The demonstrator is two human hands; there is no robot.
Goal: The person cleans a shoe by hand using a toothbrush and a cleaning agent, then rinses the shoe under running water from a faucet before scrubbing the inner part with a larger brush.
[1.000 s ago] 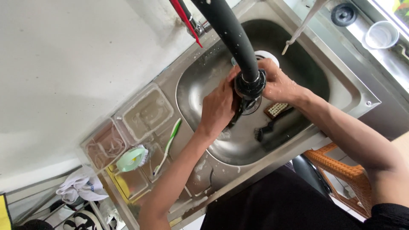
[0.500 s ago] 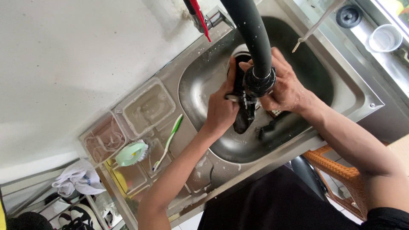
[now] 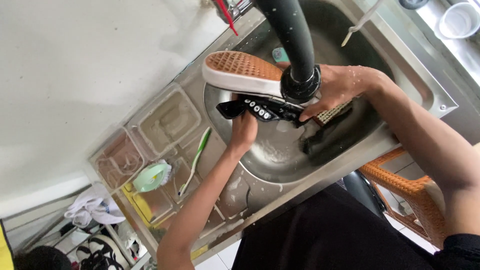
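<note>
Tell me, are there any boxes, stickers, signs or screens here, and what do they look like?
No signs, screens or printed labels show.
Clear plastic box: left of the sink, rectangular, see-through, empty.
Second clear box: beside it, rectangular, slightly pinkish.
Clear round cup: top right ledge, see-through.
The left hand and right hand hold a black shoe with a white edge and tan sole over the sink.
</note>
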